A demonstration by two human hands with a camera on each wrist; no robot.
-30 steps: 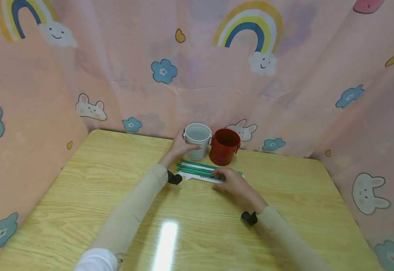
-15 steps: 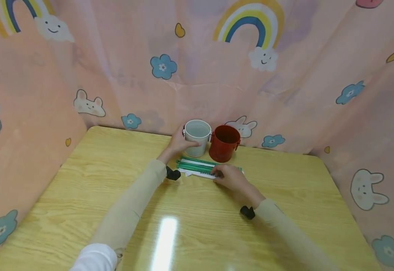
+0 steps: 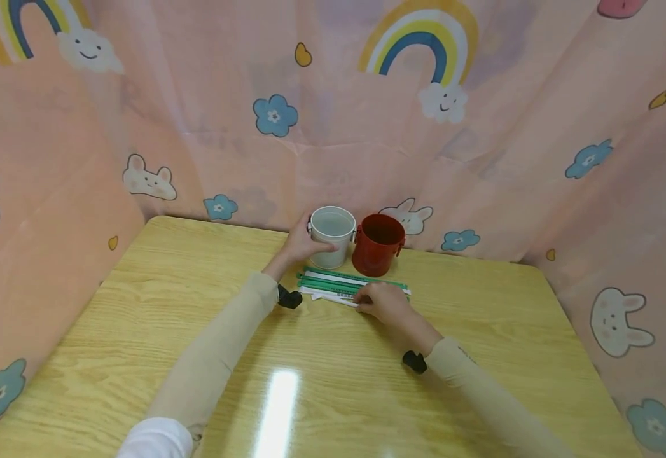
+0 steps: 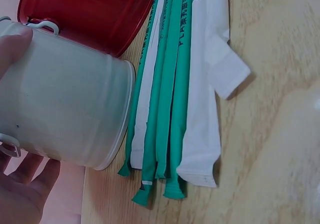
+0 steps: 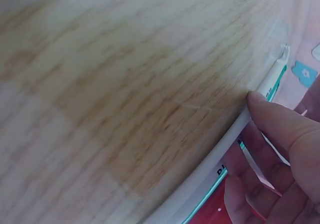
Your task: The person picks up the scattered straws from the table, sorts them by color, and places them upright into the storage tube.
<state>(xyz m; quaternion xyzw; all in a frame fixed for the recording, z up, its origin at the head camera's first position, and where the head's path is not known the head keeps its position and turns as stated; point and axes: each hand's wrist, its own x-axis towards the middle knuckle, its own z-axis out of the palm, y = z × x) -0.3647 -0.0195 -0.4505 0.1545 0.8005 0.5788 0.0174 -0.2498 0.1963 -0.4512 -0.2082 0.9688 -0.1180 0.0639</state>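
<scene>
My left hand (image 3: 300, 243) grips the white bucket (image 3: 333, 245) from its left side, thumb across the front; the left wrist view shows the fingers round the bucket (image 4: 65, 98). In front of the buckets lie several green and white paper-wrapped sticks (image 3: 333, 282), side by side. My right hand (image 3: 387, 304) pinches the nearest white wrapped stick (image 3: 338, 299) at its right part. The right wrist view has the thumb of my right hand (image 5: 285, 159) on the white stick (image 5: 220, 154). A folded white flap (image 4: 227, 71) shows in the left wrist view.
A red bucket (image 3: 378, 245) stands right of the white one, close beside it. Behind the wooden table (image 3: 195, 267) hangs a pink patterned curtain (image 3: 333, 172), with more of it at both sides.
The nearest white stick has come slightly away from the row toward the table's front, its left end angled, with my right hand at it. My left hand stays on the white bucket.
</scene>
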